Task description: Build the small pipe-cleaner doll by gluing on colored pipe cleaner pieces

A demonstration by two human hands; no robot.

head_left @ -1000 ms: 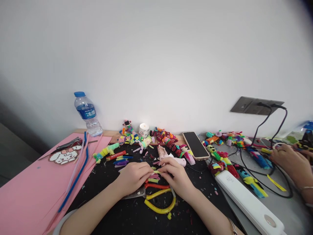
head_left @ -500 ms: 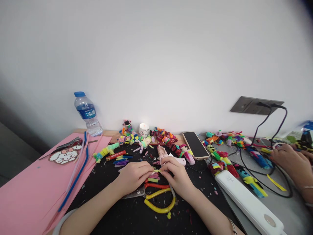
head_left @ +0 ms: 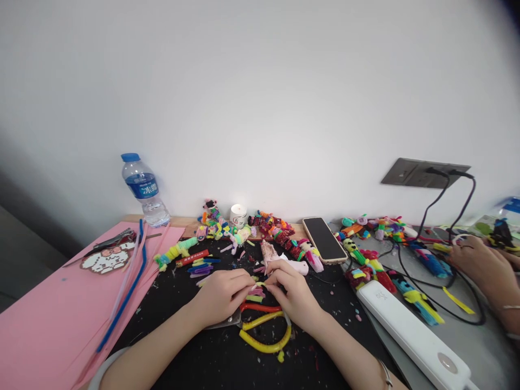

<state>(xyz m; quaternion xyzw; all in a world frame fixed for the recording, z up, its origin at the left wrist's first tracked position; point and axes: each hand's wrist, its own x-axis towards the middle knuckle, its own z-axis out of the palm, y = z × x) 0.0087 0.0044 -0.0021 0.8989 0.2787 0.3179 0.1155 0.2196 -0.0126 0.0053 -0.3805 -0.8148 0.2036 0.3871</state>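
Almost nothing has moved since the earlier frame: your left hand [head_left: 221,295] and right hand [head_left: 294,292] stay close together near the front middle of the black mat [head_left: 211,357], fingertips pinched on a small fuzzy piece [head_left: 258,283], so the work is holding steady. Just under them lie yellow-handled pliers [head_left: 266,336]. Farther back a phone [head_left: 325,240] and a water bottle [head_left: 143,189] sit toward the desk's back edge, while another person's hand [head_left: 481,265] works at the right edge.

Water bottle [head_left: 143,189] label: Chinese character "水", partly legible
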